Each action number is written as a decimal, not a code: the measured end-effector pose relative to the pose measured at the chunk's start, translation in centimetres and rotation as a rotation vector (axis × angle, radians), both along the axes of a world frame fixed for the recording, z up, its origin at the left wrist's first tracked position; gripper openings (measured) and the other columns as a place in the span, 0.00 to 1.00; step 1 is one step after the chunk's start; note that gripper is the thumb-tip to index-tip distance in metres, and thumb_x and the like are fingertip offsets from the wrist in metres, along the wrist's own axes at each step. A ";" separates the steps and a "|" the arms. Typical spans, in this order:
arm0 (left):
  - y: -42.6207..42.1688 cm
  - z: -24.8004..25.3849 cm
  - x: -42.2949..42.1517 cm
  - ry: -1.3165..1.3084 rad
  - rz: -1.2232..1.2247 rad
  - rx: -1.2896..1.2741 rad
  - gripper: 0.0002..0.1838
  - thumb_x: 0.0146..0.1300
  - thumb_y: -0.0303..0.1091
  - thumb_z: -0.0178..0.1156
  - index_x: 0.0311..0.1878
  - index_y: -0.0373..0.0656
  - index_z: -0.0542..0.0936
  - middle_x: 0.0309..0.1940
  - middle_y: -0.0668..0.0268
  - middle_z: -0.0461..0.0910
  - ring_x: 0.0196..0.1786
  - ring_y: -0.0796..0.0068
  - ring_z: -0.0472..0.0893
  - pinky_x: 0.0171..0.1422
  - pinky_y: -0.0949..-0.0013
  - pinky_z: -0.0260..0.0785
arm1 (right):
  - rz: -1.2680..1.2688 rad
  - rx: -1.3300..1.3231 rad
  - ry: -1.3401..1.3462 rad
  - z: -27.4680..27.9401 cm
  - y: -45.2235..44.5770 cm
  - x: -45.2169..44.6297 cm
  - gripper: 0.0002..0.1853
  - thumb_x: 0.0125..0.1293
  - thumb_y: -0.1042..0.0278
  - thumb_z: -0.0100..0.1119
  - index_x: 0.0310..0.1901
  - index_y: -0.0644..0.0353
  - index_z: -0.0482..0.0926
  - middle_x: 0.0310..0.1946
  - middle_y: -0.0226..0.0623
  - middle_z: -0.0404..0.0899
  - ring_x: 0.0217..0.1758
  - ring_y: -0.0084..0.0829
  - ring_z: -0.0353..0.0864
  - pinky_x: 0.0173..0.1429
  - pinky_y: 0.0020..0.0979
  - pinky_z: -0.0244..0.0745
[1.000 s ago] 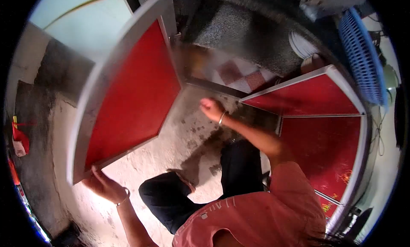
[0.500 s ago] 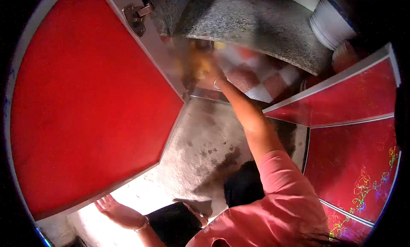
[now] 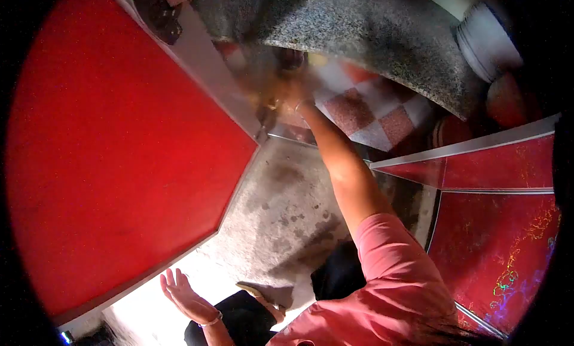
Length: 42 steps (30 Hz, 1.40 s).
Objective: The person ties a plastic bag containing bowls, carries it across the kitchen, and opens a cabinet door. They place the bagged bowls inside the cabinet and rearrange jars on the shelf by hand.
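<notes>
My left hand [image 3: 186, 295] is beside the lower edge of the open red cabinet door [image 3: 125, 149], fingers spread, palm up, holding nothing. My right arm reaches into the cabinet under the grey stone shelf [image 3: 359, 29]. There my right hand [image 3: 293, 92] is blurred, near a brownish-yellow thing too smeared to make out; its fingers cannot be told apart. Under the shelf lies a red-and-white checkered surface [image 3: 371, 110].
A stack of white bowls or plates [image 3: 487, 41] stands at the upper right, with a reddish round item [image 3: 505, 101] below it. Another red door [image 3: 496, 167] stands open at the right. Stained concrete floor [image 3: 281, 196] lies between the doors.
My right hand has moved from above the floor into the cabinet. My left hand has come off the left door's edge. The view has moved closer to the cabinet.
</notes>
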<state>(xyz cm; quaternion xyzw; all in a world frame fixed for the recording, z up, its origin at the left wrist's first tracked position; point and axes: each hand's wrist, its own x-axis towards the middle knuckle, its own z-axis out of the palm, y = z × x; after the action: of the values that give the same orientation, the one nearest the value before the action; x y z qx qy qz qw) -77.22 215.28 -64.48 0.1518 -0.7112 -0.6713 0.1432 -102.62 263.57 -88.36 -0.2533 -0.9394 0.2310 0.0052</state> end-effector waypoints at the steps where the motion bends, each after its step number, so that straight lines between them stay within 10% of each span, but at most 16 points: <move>1: 0.3 -0.1 -0.1 -0.008 0.000 -0.004 0.27 0.70 0.48 0.38 0.63 0.37 0.56 0.62 0.44 0.58 0.65 0.49 0.59 0.71 0.53 0.47 | -0.003 -0.005 -0.002 0.0 0.2 0.5 0.33 0.57 0.59 0.54 0.64 0.59 0.59 0.57 0.47 0.69 0.62 0.44 0.66 0.64 0.39 0.61; 10: 0.3 -1.7 -0.9 -0.021 -0.046 0.031 0.25 0.69 0.46 0.38 0.63 0.38 0.57 0.61 0.49 0.61 0.63 0.53 0.63 0.69 0.53 0.51 | -0.246 -0.309 0.539 7.7 2.7 8.9 0.23 0.50 0.77 0.48 0.52 0.60 0.68 0.43 0.50 0.76 0.47 0.50 0.75 0.50 0.39 0.71; 14: 0.4 -1.7 -1.3 0.002 -0.028 0.051 0.24 0.68 0.45 0.43 0.60 0.39 0.59 0.59 0.50 0.62 0.62 0.53 0.63 0.69 0.51 0.49 | -0.174 -0.125 0.749 6.9 4.4 12.3 0.20 0.51 0.71 0.56 0.49 0.60 0.71 0.41 0.48 0.77 0.45 0.48 0.76 0.48 0.39 0.71; 19: 1.2 -1.4 -1.3 0.018 -0.043 0.057 0.23 0.69 0.45 0.41 0.61 0.41 0.57 0.60 0.51 0.61 0.64 0.53 0.62 0.69 0.51 0.48 | -0.056 -0.315 0.687 11.1 2.2 18.8 0.18 0.53 0.72 0.55 0.48 0.62 0.71 0.42 0.44 0.77 0.47 0.37 0.76 0.50 0.33 0.71; 22: 1.5 -1.7 -1.4 0.024 -0.035 0.043 0.24 0.69 0.44 0.40 0.62 0.41 0.56 0.60 0.51 0.60 0.64 0.53 0.61 0.70 0.51 0.48 | -0.071 -1.057 0.805 13.2 -1.4 22.0 0.18 0.52 0.72 0.56 0.47 0.61 0.72 0.40 0.39 0.77 0.46 0.32 0.76 0.51 0.31 0.71; 28: 1.1 -2.3 -1.2 0.082 -0.066 0.069 0.25 0.68 0.44 0.42 0.63 0.41 0.56 0.61 0.51 0.60 0.63 0.54 0.62 0.69 0.52 0.49 | 0.166 -0.744 0.530 5.5 -6.9 23.1 0.22 0.49 0.73 0.57 0.49 0.62 0.68 0.43 0.37 0.74 0.46 0.31 0.73 0.52 0.34 0.71; 33: 1.6 -1.8 -1.0 0.013 -0.013 0.070 0.26 0.68 0.44 0.43 0.65 0.41 0.56 0.63 0.51 0.58 0.65 0.54 0.62 0.69 0.54 0.50 | -0.426 -1.996 0.252 6.9 -14.3 21.1 0.13 0.60 0.73 0.52 0.48 0.61 0.70 0.43 0.35 0.74 0.45 0.34 0.73 0.54 0.34 0.69; 37: 1.8 -1.5 -0.7 -0.003 0.007 0.057 0.27 0.68 0.44 0.44 0.66 0.41 0.55 0.64 0.51 0.58 0.65 0.54 0.61 0.69 0.55 0.51 | 0.059 -1.553 0.121 1.7 -16.0 20.1 0.10 0.61 0.71 0.52 0.44 0.61 0.73 0.40 0.35 0.76 0.45 0.32 0.75 0.51 0.33 0.71; 39: 1.8 -1.4 -0.7 -0.003 0.017 0.049 0.27 0.68 0.45 0.44 0.65 0.42 0.56 0.63 0.51 0.58 0.65 0.54 0.62 0.69 0.55 0.51 | 0.594 -0.480 0.092 5.3 -13.8 19.7 0.13 0.55 0.76 0.51 0.44 0.59 0.74 0.40 0.41 0.78 0.44 0.36 0.77 0.46 0.33 0.72; 42: 2.0 -1.3 -0.6 -0.012 0.032 0.042 0.27 0.68 0.44 0.45 0.65 0.43 0.57 0.63 0.51 0.59 0.65 0.55 0.62 0.68 0.55 0.51 | 0.244 -0.362 0.283 7.5 -9.4 14.6 0.18 0.54 0.74 0.51 0.49 0.62 0.71 0.41 0.47 0.77 0.44 0.41 0.77 0.44 0.37 0.72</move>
<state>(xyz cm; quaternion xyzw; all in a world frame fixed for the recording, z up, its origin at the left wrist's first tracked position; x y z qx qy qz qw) -77.81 217.27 -65.76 0.1702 -0.6951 -0.6829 0.1466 -87.98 254.17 -80.87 -0.1002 -0.8961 0.4277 0.0634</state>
